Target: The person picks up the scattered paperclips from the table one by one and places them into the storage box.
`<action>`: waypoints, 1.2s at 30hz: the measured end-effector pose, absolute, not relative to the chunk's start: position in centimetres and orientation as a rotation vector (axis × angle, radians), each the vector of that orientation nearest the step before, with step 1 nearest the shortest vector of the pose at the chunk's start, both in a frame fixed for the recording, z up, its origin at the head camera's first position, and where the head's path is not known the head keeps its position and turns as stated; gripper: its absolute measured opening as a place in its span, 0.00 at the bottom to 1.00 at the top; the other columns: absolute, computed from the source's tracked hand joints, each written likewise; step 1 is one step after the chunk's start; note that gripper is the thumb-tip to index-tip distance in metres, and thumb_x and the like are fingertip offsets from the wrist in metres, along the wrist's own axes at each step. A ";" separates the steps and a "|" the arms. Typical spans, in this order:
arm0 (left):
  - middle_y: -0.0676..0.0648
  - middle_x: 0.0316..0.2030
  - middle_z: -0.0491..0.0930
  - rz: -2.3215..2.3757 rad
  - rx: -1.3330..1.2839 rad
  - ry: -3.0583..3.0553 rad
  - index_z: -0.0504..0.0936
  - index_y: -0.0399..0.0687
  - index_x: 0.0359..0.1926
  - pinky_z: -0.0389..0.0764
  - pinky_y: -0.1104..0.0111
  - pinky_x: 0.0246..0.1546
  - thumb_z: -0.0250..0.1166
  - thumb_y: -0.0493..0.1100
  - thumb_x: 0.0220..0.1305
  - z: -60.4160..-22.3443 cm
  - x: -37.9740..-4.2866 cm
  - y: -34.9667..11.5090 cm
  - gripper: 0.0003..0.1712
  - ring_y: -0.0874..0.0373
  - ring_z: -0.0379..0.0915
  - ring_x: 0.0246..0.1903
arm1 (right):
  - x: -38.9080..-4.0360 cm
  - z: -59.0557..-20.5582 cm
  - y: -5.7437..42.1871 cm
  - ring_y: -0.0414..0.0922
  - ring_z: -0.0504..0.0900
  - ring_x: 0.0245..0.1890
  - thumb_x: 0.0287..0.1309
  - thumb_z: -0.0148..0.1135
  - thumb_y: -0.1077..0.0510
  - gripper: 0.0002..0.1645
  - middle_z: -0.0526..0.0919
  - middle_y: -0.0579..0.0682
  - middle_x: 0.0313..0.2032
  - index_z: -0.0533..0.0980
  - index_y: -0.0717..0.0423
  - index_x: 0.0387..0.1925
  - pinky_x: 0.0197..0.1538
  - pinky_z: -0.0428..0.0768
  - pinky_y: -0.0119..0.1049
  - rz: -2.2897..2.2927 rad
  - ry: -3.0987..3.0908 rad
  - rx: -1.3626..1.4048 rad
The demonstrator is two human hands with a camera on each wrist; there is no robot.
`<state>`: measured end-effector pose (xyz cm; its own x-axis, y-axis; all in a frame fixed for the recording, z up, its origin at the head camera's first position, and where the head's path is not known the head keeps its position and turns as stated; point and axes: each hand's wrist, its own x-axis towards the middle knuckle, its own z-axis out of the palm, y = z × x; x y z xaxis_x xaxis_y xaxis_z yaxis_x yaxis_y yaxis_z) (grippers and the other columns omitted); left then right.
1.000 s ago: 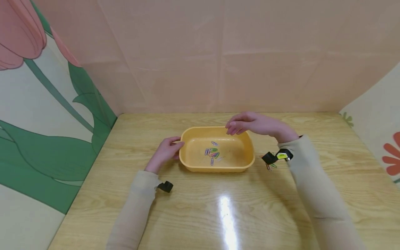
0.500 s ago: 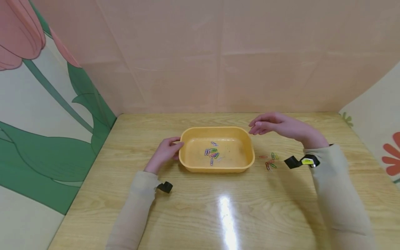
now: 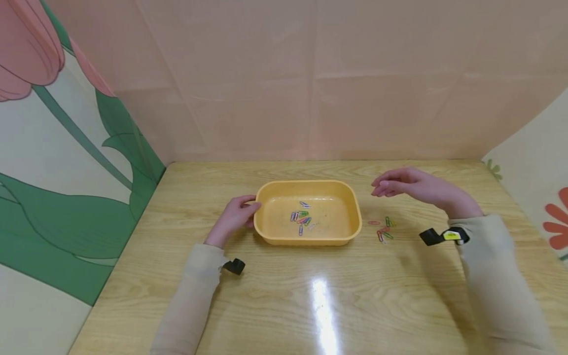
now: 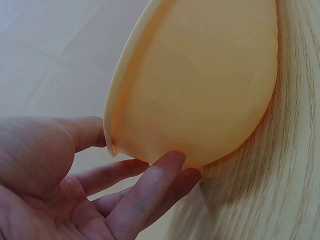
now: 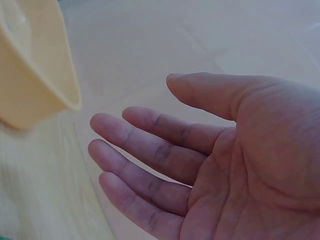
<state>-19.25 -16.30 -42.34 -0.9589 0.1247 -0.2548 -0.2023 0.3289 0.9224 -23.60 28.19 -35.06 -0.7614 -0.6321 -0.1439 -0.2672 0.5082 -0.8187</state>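
Observation:
A yellow plastic basin (image 3: 306, 241) stands on the wooden table, with several coloured paper clips (image 3: 303, 215) on its floor. At its left end my left hand (image 3: 237, 217) grips the wall. In the left wrist view the thumb is at the rim and the fingertips (image 4: 172, 160) lie against the outer side. My right hand (image 3: 410, 185) is in the air right of the basin, fingers loosely bent and nothing in it; the right wrist view shows its bare palm (image 5: 215, 200). Below it, several more paper clips (image 3: 383, 230) lie loose on the table beside the basin's right end.
The wooden table (image 3: 266, 305) runs to a pink cloth backdrop (image 3: 310, 98) behind the basin. Flower-patterned panels (image 3: 88, 207) flank the table on the left and right. Both wrists wear a small black strap mount (image 3: 443, 236).
My right hand has moved from over the basin's back right corner out to the right and slightly down. The loose paper clips it partly covered now show fully. My left hand stays on the basin.

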 end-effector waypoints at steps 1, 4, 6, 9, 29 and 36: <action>0.32 0.47 0.79 1.673 -0.069 2.318 0.68 0.36 0.64 0.83 0.67 0.32 0.57 0.43 0.70 -42.4 -19.3 -16.3 0.26 0.49 0.80 0.39 | -23.6 -35.3 28.4 0.49 0.79 0.51 0.74 0.45 0.52 0.20 0.82 0.52 0.48 0.73 0.61 0.56 0.53 0.77 0.37 -1.157 2.328 -0.736; 0.33 0.46 0.79 1.670 -0.062 2.324 0.68 0.36 0.64 0.83 0.67 0.32 0.57 0.43 0.70 -42.4 -19.3 -16.3 0.26 0.51 0.80 0.37 | -23.7 -35.9 29.0 0.52 0.78 0.51 0.74 0.45 0.53 0.20 0.82 0.51 0.48 0.73 0.61 0.55 0.53 0.77 0.34 -1.146 2.340 -0.729; 0.33 0.46 0.80 1.670 -0.064 2.324 0.68 0.36 0.64 0.83 0.67 0.33 0.58 0.43 0.70 -42.4 -19.3 -16.3 0.26 0.52 0.80 0.37 | -23.8 -36.3 29.4 0.53 0.78 0.52 0.73 0.46 0.53 0.19 0.82 0.51 0.48 0.74 0.59 0.55 0.53 0.76 0.33 -1.138 2.351 -0.722; 0.34 0.45 0.80 1.669 -0.076 2.325 0.68 0.37 0.64 0.83 0.67 0.33 0.58 0.44 0.70 -42.4 -19.3 -16.3 0.26 0.53 0.80 0.36 | -23.9 -37.0 29.9 0.51 0.77 0.52 0.72 0.48 0.52 0.19 0.82 0.51 0.48 0.74 0.58 0.54 0.53 0.74 0.29 -1.120 2.360 -0.688; 0.33 0.47 0.79 1.677 -0.087 2.314 0.68 0.38 0.65 0.83 0.66 0.35 0.58 0.44 0.70 -42.4 -19.5 -16.1 0.26 0.50 0.80 0.39 | -23.7 -43.2 31.8 0.45 0.76 0.53 0.65 0.60 0.54 0.17 0.81 0.54 0.50 0.77 0.59 0.52 0.52 0.73 0.25 -1.112 2.325 -0.649; 0.34 0.46 0.79 1.661 -0.100 2.322 0.69 0.39 0.64 0.83 0.65 0.35 0.58 0.44 0.70 -42.4 -19.5 -16.1 0.26 0.51 0.80 0.38 | -23.2 -44.4 31.6 0.46 0.75 0.53 0.62 0.63 0.56 0.16 0.81 0.52 0.49 0.79 0.57 0.50 0.54 0.69 0.25 -1.127 2.386 -0.783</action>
<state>-19.49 -16.08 -42.39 -0.9573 0.1073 -0.2684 -0.2193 0.3353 0.9162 -23.19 31.63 -44.44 -0.7697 -0.6298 -0.1043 -0.3194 0.5214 -0.7913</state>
